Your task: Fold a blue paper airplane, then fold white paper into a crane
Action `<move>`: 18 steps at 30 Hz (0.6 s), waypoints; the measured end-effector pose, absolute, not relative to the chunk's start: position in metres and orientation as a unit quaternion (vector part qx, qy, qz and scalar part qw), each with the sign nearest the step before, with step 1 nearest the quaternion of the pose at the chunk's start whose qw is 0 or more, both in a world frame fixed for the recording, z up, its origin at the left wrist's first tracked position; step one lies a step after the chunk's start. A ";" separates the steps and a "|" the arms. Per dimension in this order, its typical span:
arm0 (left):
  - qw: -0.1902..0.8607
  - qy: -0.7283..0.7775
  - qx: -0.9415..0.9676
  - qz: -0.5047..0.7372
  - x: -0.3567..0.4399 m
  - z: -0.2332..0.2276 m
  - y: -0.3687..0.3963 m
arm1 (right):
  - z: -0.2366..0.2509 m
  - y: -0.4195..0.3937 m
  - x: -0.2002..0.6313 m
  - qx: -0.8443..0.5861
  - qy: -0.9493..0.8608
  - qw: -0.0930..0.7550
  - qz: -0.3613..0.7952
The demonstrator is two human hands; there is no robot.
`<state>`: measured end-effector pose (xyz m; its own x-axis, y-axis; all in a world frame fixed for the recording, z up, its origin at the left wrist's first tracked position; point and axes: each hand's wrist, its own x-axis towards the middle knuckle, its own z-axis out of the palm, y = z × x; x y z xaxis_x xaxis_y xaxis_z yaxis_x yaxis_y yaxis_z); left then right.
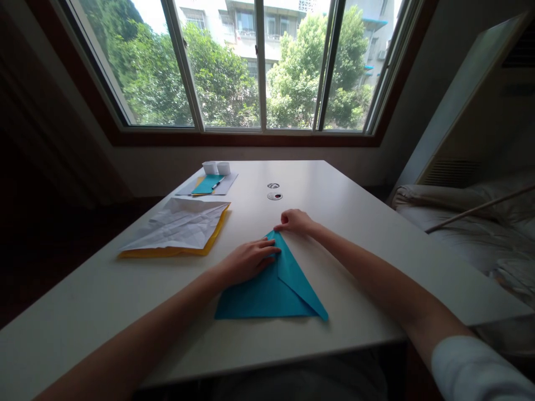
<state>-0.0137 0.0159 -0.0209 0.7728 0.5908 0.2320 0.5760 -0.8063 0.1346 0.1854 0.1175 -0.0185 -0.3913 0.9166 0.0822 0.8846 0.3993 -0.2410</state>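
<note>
The blue paper lies at the lower centre of the frame, flat on the tabletop, directly under the left hand and just below the right hand. The left hand is spread palm down, its fingers slightly parted and resting on the upper left part of the paper, gripping nothing. The right hand is loosely curled at the sheet's top corner, thumb and fingertips touching the point; whether the corner is pinched between them or only pressed, I cannot tell.

The paper is matte and smooth, folded into a roughly triangular shape with a straight lower edge. A folded flap runs down its right side to a sharp tip at the lower right, one crisp edge slanting across the layer beneath. The tabletop is white and smooth, with a soft sheen towards the top.

At centre left, a white sheet, crinkled and crossed by creases, lies over a yellow sheet that shows along its lower and right edges. Farther up, two small white cups stand near a smaller blue sheet and a slim pen. Two flat round pieces sit above the right hand.
</note>
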 end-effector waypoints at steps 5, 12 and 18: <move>0.021 0.310 0.941 0.132 -0.014 -0.021 0.017 | -0.019 0.119 0.185 -0.555 -0.825 0.089 0.055; 0.018 0.311 0.942 0.128 -0.014 -0.022 0.018 | -0.017 0.112 0.185 -0.532 -0.843 0.078 -0.010; 0.029 0.336 0.933 0.124 -0.013 -0.022 0.017 | -0.014 0.103 0.187 -0.504 -0.860 0.063 -0.057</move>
